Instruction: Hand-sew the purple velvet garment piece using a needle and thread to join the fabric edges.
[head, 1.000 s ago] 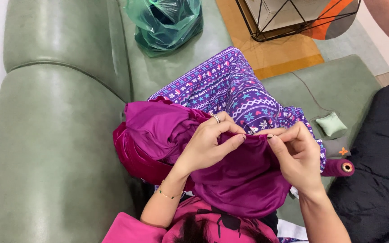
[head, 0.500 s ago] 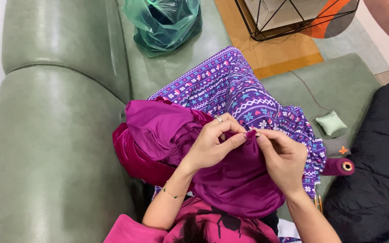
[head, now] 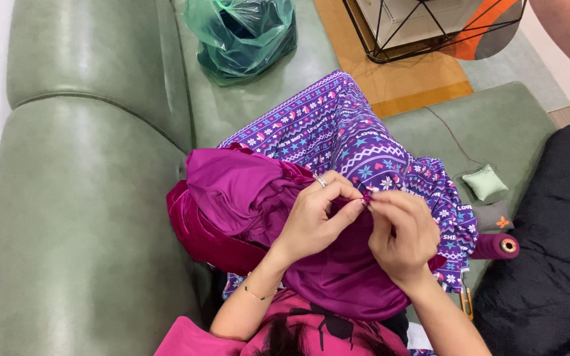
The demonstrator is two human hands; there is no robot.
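A bunched magenta fabric (head: 245, 198) lies in my lap over purple patterned trousers (head: 338, 125). My left hand (head: 315, 221), with a ring on one finger, pinches a fold of the fabric at its top edge. My right hand (head: 400, 234) meets it fingertip to fingertip at the same fold, thumb and forefinger closed on the cloth. Whether a needle sits between the fingers is too small to tell. A magenta thread spool (head: 496, 246) lies on the sofa seat to the right of my right hand.
I sit on a green leather sofa (head: 80, 217). A green plastic bag (head: 242, 33) stands on the seat ahead. A small green pincushion (head: 485, 182) lies near the spool. A black garment (head: 549, 244) is at the right. A black wire-frame table (head: 430, 26) stands on the orange rug.
My right hand has moved left along the fabric edge until its fingertips meet the left hand's. The left hand has stayed on the fold.
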